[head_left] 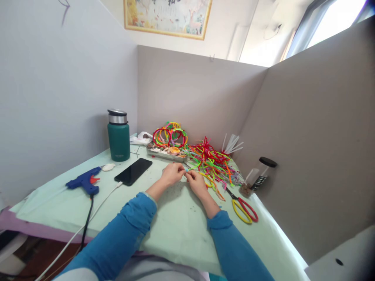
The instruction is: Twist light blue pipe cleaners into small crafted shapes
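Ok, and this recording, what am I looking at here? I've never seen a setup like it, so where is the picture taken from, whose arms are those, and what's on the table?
There is no machine here, just a person working bare-handed. The single picture comes from a camera worn on their head, looking forward and down, so the blue sleeves reach in from the bottom edge.

The left hand and right hand meet over the table, pinching something small and bluish, too small to name.

To the left lie a blue glue gun and a dark phone on a white cable, with a green bottle standing behind. Further back are a metal tray and a heap of colorful fuzzy stems. Scissors lie to the right.
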`<state>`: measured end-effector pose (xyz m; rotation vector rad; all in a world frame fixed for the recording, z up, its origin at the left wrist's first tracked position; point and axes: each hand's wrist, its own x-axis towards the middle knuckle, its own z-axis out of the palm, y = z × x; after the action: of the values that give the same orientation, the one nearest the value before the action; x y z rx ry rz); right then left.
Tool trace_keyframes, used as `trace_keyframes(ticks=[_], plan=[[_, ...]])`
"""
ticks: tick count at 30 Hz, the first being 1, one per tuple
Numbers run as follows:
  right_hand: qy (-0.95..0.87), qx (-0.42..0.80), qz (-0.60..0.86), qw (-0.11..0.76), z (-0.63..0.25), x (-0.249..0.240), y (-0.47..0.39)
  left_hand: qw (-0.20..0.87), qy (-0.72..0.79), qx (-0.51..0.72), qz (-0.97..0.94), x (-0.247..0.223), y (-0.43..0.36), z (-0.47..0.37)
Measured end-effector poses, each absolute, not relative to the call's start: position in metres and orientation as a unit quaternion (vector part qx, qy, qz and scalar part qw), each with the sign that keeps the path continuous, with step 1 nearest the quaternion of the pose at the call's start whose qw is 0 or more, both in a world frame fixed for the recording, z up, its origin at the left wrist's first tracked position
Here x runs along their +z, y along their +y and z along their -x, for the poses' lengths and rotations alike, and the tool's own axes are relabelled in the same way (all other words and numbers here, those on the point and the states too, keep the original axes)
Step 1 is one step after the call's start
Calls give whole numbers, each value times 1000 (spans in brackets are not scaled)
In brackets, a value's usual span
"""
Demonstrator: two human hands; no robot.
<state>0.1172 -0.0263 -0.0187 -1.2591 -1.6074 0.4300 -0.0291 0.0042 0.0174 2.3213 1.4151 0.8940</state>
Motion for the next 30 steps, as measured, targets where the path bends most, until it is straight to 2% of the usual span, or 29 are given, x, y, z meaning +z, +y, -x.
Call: trace_keyframes(ticks=[19, 30], plan=[[-688, 164, 519, 480, -115, -19, -30, 134, 489, 330, -796, 13, 8, 29], [-696, 138, 528, 466, -115, -20, -31, 118, 489, 301, -810, 14, 8, 29]])
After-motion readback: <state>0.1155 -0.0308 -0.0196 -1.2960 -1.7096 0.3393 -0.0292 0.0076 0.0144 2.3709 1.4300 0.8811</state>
